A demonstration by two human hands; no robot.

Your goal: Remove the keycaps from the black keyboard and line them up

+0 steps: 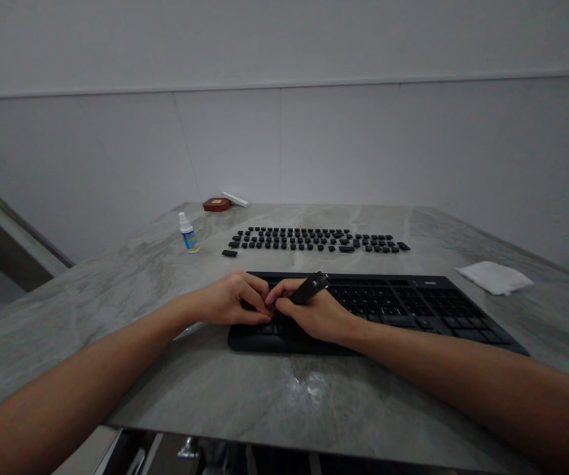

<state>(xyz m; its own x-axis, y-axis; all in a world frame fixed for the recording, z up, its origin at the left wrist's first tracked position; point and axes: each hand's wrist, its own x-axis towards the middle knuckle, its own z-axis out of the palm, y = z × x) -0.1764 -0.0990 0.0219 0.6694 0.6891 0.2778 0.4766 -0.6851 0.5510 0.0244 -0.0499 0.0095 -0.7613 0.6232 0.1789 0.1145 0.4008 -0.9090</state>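
A black keyboard (416, 320) lies across the table in front of me, with both hands over its left end. My right hand (317, 313) grips a short, dark handheld tool (310, 288) slanting up to the right; its lower tip is hidden by my fingers. My left hand (242, 298) is at the left keys, fingers curled and thumb bent in, the tips meeting my right fingertips. Whatever lies between the left fingertips is too small to make out. Beyond the keyboard, many loose black keycaps (289, 239) are laid out in rows.
A small white bottle with a blue label (189, 234) stands at the left. Near the wall are a brown case (216, 204) and a white strip (235, 198). A folded white cloth or tissue (494, 277) lies right of the keyboard. One long keycap (230, 253) sits apart.
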